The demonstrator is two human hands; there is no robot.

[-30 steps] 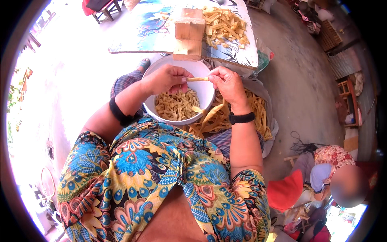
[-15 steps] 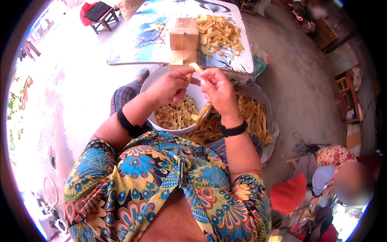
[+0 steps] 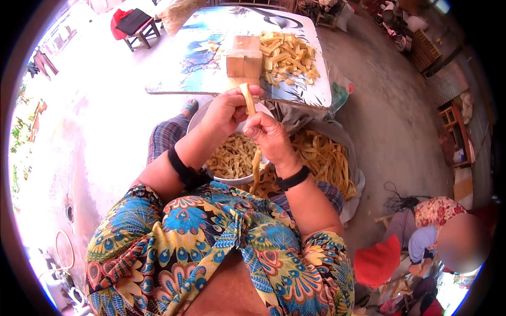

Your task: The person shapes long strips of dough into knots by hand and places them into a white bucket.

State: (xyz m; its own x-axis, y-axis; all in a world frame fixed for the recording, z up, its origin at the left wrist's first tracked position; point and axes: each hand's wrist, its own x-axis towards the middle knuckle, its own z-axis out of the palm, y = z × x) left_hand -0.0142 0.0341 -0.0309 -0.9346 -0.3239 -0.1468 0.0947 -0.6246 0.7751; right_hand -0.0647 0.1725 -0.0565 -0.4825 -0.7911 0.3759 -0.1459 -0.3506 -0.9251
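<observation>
My left hand (image 3: 227, 109) and my right hand (image 3: 270, 136) are raised together over a white bowl (image 3: 199, 117) on my lap. Both grip one pale yellow stalk piece (image 3: 247, 98), held almost upright between them. A long yellow strip (image 3: 256, 167) hangs down from my right hand toward the bowl. Thin yellow peelings (image 3: 234, 157) fill the bowl. Each wrist wears a black band.
A low board with a painted pattern (image 3: 200, 58) lies ahead, bearing a wooden block (image 3: 244, 61) and a heap of cut yellow sticks (image 3: 287, 55). More long yellow strips (image 3: 324, 158) pile on a cloth at my right. Another person (image 3: 437, 231) sits low right. A small stool (image 3: 134, 26) stands far left.
Both hands have risen from the bowl's rim. The stalk piece has turned from lying level between them to standing nearly upright, and a strip now hangs from my right hand.
</observation>
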